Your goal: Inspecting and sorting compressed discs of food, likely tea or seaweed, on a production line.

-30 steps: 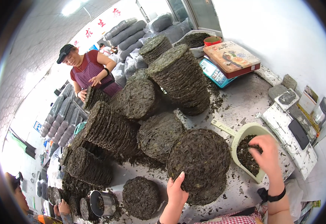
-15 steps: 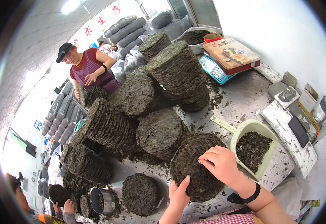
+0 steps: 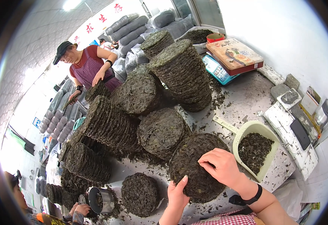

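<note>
Has a tall stack of dark discs [image 3: 182, 77] at twelve o'clock, a leafy disc [image 3: 188, 170] at five, a pale dustpan [image 3: 255, 126] at four. Bunches the right hand [image 3: 223, 165] near the leafy disc's centre, with fingertips pressed together; cannot tell whether pinching anything. Grips its seven o'clock edge with the left hand [image 3: 177, 193], thumb uppermost.
</note>
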A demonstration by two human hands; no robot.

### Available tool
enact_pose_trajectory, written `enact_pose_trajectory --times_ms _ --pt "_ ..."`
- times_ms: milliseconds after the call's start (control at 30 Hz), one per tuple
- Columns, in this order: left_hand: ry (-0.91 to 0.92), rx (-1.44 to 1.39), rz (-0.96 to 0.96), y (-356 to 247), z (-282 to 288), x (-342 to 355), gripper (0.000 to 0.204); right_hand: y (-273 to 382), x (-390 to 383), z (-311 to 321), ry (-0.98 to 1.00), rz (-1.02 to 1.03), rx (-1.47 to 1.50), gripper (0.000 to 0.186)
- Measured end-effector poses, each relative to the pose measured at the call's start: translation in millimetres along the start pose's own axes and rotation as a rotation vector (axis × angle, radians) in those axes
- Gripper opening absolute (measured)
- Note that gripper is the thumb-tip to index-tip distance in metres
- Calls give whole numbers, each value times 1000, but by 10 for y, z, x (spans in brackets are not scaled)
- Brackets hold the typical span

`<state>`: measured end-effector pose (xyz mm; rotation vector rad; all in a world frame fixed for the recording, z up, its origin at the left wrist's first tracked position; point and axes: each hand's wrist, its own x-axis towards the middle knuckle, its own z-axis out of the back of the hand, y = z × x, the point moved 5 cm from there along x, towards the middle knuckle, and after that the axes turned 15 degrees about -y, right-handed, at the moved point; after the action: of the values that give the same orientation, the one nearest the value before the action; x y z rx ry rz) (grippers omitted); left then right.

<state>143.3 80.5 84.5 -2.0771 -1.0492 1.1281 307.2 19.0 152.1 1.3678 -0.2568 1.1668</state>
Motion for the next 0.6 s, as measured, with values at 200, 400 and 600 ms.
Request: enact_pose_trajectory --times_ms 200,400,600 --pt "74 -15 -22 16 45 34 33 83 -28 43 100 16 69 12" --pt "73 134 -179 -41 85 19 32 88 -24 14 200 43 91 12" --pt "-52 8 -163 -227 198 143 28 -176 -210 550 356 -578 654 6"
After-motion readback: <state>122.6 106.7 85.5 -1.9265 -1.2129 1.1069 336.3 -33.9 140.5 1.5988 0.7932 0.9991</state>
